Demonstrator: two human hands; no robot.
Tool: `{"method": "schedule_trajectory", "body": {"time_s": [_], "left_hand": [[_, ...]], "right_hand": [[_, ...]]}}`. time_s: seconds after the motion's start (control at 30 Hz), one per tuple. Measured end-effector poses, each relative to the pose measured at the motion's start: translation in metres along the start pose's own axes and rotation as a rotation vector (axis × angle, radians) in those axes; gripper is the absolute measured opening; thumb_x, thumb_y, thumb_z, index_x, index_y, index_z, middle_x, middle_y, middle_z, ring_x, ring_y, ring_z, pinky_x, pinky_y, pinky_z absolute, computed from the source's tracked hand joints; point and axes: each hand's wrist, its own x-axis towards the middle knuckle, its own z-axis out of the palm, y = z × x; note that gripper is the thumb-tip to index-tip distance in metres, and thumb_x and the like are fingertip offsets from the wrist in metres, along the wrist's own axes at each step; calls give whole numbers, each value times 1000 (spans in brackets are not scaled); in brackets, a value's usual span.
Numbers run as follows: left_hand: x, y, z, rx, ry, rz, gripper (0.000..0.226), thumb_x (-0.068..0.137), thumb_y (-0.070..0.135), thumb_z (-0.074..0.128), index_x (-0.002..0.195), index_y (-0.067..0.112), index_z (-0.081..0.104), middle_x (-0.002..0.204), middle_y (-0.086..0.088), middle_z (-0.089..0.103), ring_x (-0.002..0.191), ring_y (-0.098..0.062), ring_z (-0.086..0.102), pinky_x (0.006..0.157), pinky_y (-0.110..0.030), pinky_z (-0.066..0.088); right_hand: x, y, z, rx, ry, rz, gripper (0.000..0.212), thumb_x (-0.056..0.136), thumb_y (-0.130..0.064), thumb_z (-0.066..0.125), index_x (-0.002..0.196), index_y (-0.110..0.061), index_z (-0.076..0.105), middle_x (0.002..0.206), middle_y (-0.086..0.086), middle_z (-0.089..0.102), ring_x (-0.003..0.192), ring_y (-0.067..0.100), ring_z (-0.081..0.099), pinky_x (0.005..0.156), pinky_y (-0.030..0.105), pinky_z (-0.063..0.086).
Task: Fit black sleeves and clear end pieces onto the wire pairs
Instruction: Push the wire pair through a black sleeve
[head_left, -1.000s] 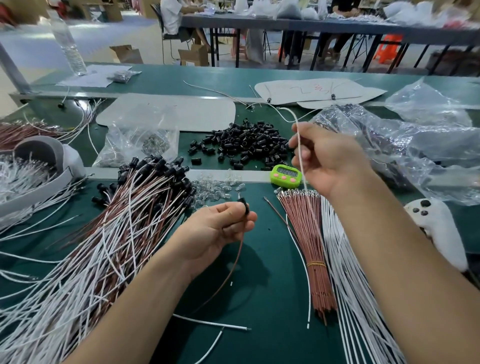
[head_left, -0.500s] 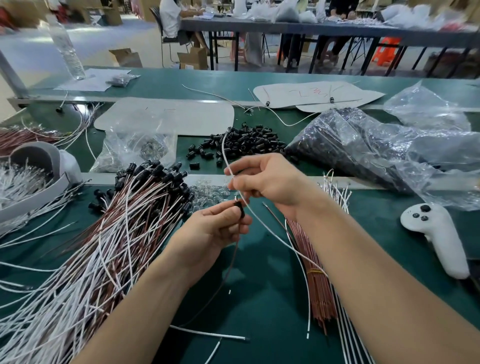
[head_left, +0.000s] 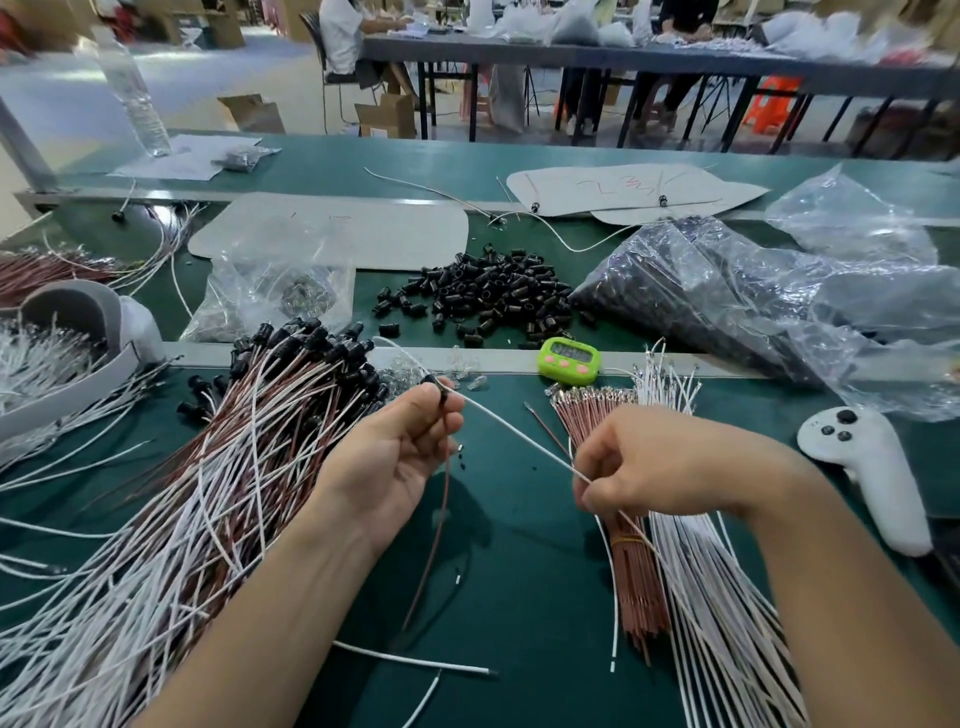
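The table mat (head_left: 519, 597) is matt green with a faint sheen. At 12 o'clock the loose black sleeves (head_left: 488, 299) look like glossy hard plastic; at 2 o'clock the bags (head_left: 779, 322) are thin, crinkled, shiny clear film. The white wire (head_left: 519, 435) and brown wire (head_left: 439, 525) near centre have smooth insulation. The brown bundle (head_left: 634, 582) at 5 o'clock ends in bright metal tips (head_left: 587, 397). The timer (head_left: 569, 357) is glossy green plastic, the controller (head_left: 872, 478) at 3 o'clock smooth matt white plastic.

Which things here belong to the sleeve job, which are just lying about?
Job: left hand holding black sleeve and brown wire; right hand pinching white wire; loose sleeve pile; clear end pieces; finished pairs.
Lying about: green timer; white controller; water bottle.
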Motion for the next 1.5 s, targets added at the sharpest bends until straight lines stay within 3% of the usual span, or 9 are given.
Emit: {"method": "schedule_trajectory", "body": {"time_s": [0.13,0.3,0.4,0.53,0.7,0.97,1.07,1.33,1.5], "left_hand": [[-2,0,0,-19,17,37,18,77,24,68,71,13,81,79,-4,75,66,-9,69,63,-20,57],[-2,0,1,77,13,71,23,75,24,69,94,14,74,82,-3,76,66,-8,70,63,-17,56],[-3,-3,2,175,20,118,24,72,22,72,93,11,75,84,-7,77,67,-11,70,63,-17,56],[-1,-8,4,366,100,216,9,87,9,73,95,9,77,84,-9,78,68,-13,70,73,-26,51],[1,-12,4,668,225,349,15,83,4,80,91,16,80,68,-4,76,57,-11,66,63,-17,53],[0,-16,5,766,139,345,33,81,2,80,69,33,79,69,-7,76,58,-13,66,66,-21,55],[-1,-17,5,782,138,346,27,82,3,80,76,29,78,69,-7,76,58,-13,66,66,-19,54],[-2,-15,1,743,171,370,20,82,5,80,83,25,80,74,-6,78,63,-15,69,76,-32,59],[-3,-17,0,822,176,402,22,83,14,82,85,36,80,82,14,79,79,-2,74,78,-15,56]], "right_hand": [[-11,4,-7,116,46,6,23,82,-5,68,74,-24,78,65,-2,74,53,8,62,57,21,48],[5,4,-5,99,821,17,23,89,-16,70,72,-30,76,57,-8,66,51,3,57,45,15,38],[15,-4,1,162,710,4,23,92,-15,68,76,-27,78,58,-3,69,42,5,51,45,17,39],[30,-22,9,844,595,-166,24,97,4,58,83,-8,74,65,7,71,49,14,60,46,23,43],[51,-35,26,1132,638,-202,23,103,-1,53,86,-6,67,66,10,70,48,18,65,43,22,48],[66,-22,39,899,875,-249,22,100,-6,58,89,-21,68,71,3,73,57,19,71,54,28,56],[65,-18,48,795,881,-220,23,93,-6,69,96,-28,70,72,-1,76,63,16,74,66,31,60],[61,-10,51,740,989,-197,19,92,-7,72,103,-22,73,71,-6,75,64,11,73,68,32,63],[60,-17,54,829,889,-268,22,91,-4,73,98,-25,73,67,-2,75,58,14,72,58,19,55]]}}
